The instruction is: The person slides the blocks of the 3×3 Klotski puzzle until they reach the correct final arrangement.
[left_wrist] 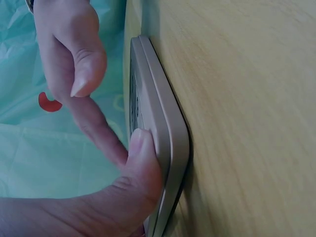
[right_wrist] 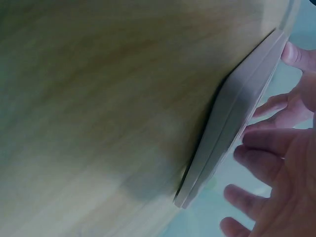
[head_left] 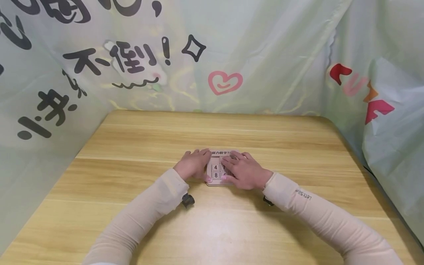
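A pale pinkish number slide puzzle (head_left: 215, 171) lies flat on the table, with dark printing along its far edge and square tiles, among them 4 and 8. My left hand (head_left: 196, 164) holds its left side, the thumb on the near left corner and the fingers at the far left. Over the right half lies my right hand (head_left: 246, 171), index fingertip on the tiles near the top, hiding several of them. From the left wrist, the puzzle's layered edge (left_wrist: 165, 106) shows, left thumb (left_wrist: 140, 158) on its corner. In the right wrist view, the right fingers (right_wrist: 261, 153) extend loosely beside the puzzle (right_wrist: 232, 108).
The wood-grain table (head_left: 212, 228) stretches around the puzzle on all sides. Pale printed cloth (head_left: 271, 55) hangs behind and at both sides, with black lettering and a pink heart (head_left: 225, 82). Dark wrist devices (head_left: 188, 200) show under both sleeves.
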Demonstrator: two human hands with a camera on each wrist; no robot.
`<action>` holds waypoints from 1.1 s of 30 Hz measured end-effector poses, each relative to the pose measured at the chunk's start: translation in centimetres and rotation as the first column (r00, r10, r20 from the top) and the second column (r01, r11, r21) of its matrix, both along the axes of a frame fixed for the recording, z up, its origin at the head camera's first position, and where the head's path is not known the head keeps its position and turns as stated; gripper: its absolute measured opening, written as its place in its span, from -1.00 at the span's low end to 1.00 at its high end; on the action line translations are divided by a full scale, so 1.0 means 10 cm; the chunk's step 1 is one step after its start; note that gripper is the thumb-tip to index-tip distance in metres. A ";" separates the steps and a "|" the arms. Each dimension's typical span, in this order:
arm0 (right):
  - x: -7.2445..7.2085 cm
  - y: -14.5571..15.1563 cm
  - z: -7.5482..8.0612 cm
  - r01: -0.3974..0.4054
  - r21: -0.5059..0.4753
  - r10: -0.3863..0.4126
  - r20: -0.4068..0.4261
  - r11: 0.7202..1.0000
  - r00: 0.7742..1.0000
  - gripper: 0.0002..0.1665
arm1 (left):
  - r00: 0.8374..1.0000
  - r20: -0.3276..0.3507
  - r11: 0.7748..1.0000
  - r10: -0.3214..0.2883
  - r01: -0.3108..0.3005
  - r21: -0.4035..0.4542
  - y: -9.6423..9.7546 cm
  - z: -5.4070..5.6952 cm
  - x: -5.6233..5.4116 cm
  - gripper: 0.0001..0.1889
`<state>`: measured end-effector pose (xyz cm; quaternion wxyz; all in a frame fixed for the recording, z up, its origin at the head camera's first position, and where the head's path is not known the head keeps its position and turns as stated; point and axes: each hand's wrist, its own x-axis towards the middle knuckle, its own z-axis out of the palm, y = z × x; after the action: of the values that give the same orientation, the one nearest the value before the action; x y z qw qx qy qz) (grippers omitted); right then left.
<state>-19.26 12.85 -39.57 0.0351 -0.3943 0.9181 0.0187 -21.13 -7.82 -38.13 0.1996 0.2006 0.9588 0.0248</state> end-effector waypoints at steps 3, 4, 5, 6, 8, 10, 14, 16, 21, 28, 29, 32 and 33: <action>0.00 0.00 0.00 0.015 0.011 -0.015 0.009 1.000 1.000 -0.19 | 1.000 -0.002 1.000 -0.001 0.001 -0.004 0.00 0.00 0.00 0.09; 0.01 0.00 0.00 0.015 0.012 -0.015 0.021 1.000 1.000 -0.20 | 1.000 -0.001 1.000 0.000 0.000 -0.004 0.00 0.00 0.00 0.09; 0.01 -0.01 0.01 0.013 0.010 -0.013 0.032 1.000 0.999 -0.20 | 1.000 -0.001 1.000 0.000 0.000 -0.005 0.00 0.00 0.00 0.08; 0.01 -0.01 0.02 0.010 0.005 -0.010 0.045 1.000 0.999 -0.20 | 1.000 0.000 1.000 0.001 -0.001 -0.004 0.00 0.00 0.00 0.08; 0.00 -0.02 0.03 0.005 0.000 -0.005 0.074 1.000 0.997 -0.20 | 1.000 0.004 1.000 0.001 -0.001 -0.004 0.00 -0.01 -0.01 0.08; -0.01 -0.03 0.03 -0.010 -0.007 0.010 0.093 1.000 0.996 -0.21 | 1.000 0.009 1.000 0.002 -0.002 -0.001 0.00 -0.01 -0.01 0.08; -0.04 -0.05 0.01 -0.039 -0.022 0.041 0.120 0.999 0.992 -0.21 | 1.000 0.012 1.000 0.001 0.000 -0.003 0.00 -0.02 -0.01 0.08; -0.06 -0.07 0.00 -0.050 -0.021 0.053 0.127 0.999 0.991 -0.22 | 1.000 0.010 1.000 0.000 0.000 -0.004 0.00 -0.02 -0.01 0.08; -0.08 -0.10 -0.01 -0.053 0.008 0.051 0.150 0.999 0.987 -0.24 | 1.000 0.009 1.000 0.000 0.000 -0.005 0.01 -0.02 -0.01 0.06; -0.10 -0.04 0.03 -0.013 -0.012 0.015 0.145 1.000 0.989 -0.24 | 1.000 0.012 1.000 0.004 -0.004 0.002 0.01 -0.01 0.00 0.06; -0.10 -0.02 0.04 0.000 -0.018 0.002 0.130 1.000 0.991 -0.25 | 1.000 0.011 1.000 0.005 -0.005 0.004 0.01 -0.01 0.00 0.06; -0.11 0.05 0.05 0.023 -0.045 -0.021 0.060 0.999 0.998 -0.32 | 1.000 0.003 1.000 0.003 -0.003 0.010 0.00 -0.01 -0.01 0.07; -0.11 0.07 0.04 0.027 -0.054 -0.025 0.033 0.998 0.999 -0.35 | 1.000 0.000 1.000 0.002 -0.002 0.012 -0.01 -0.01 -0.01 0.07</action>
<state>-20.35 13.53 -39.14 0.0393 -0.3834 0.9227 -0.0132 -21.20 -7.89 -38.20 0.1982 0.2009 0.9589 0.0305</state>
